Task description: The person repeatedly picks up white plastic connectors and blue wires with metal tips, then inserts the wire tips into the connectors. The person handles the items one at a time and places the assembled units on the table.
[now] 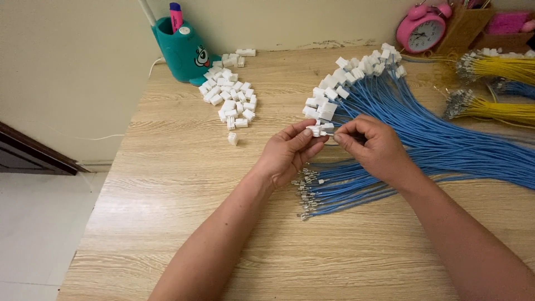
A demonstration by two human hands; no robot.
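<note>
My left hand (288, 153) pinches a small white plastic connector (315, 131) between thumb and fingers. Right beside it, my right hand (372, 146) grips the end of a blue wire (330, 133) at that connector. Under both hands lies a bundle of blue wires (446, 146) on the wooden table (184, 184). Some of these wires carry white connectors (356, 69) at their far ends. Others end in bare metal terminals (307, 192) just below my left hand.
A pile of loose white connectors (229, 95) lies at the back left, next to a teal pen holder (181, 50). Yellow wire bundles (501, 89), a pink alarm clock (422, 28) and a brown box (465, 25) stand at the back right. The table's left edge drops to the floor.
</note>
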